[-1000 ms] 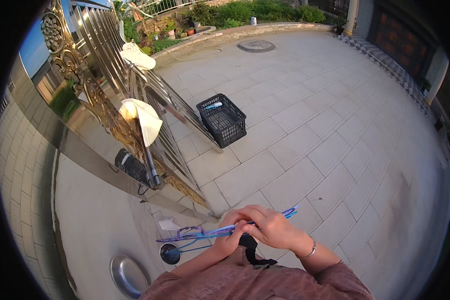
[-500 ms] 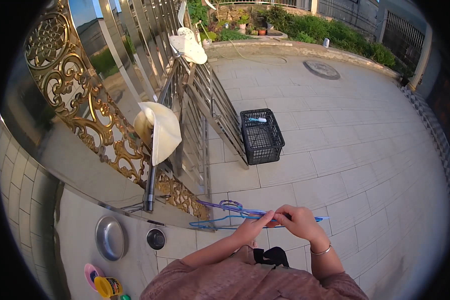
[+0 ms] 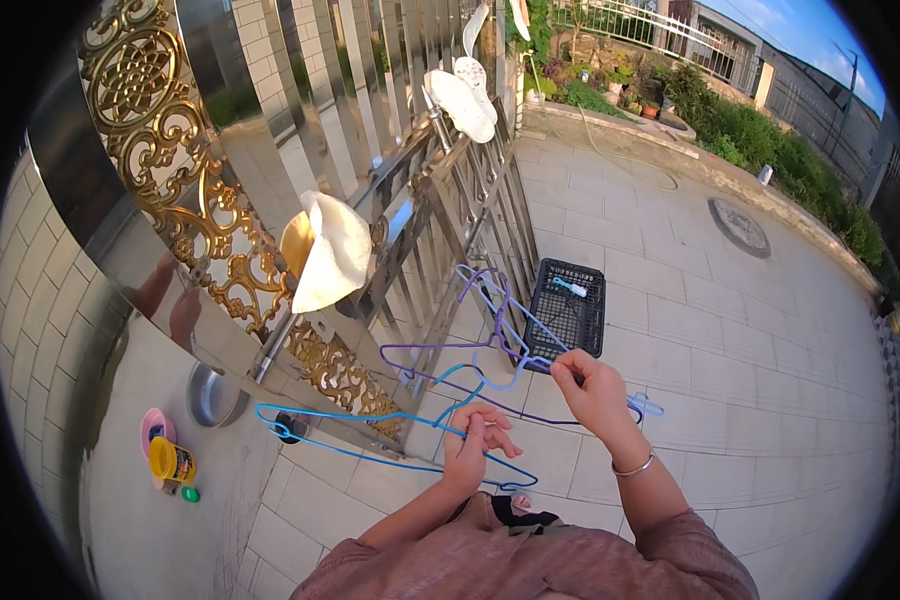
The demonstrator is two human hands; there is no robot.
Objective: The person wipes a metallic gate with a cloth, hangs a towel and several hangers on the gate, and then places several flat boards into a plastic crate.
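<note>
My left hand is closed around a blue clothes hanger, which lies nearly level in front of me and reaches left toward the gate. Its fingers are partly spread, with the wire under the thumb. My right hand, raised farther forward, pinches a light-blue clothes hanger. A purple clothes hanger overlaps that one and seems to hang with it; exactly where it is gripped is hidden by the fingers. The purple wire crosses above the blue hanger.
A metal gate with gold scrollwork stands at left, a cream hat-like piece and white slipper-shaped things on it. Beyond my right hand sits a black crate holding a small brush. A metal basin and yellow tub stand lower left.
My hands, close together before, are now apart. The left has moved left and down with the blue hanger; the right is higher with the light-blue and purple hangers. The view has turned left.
</note>
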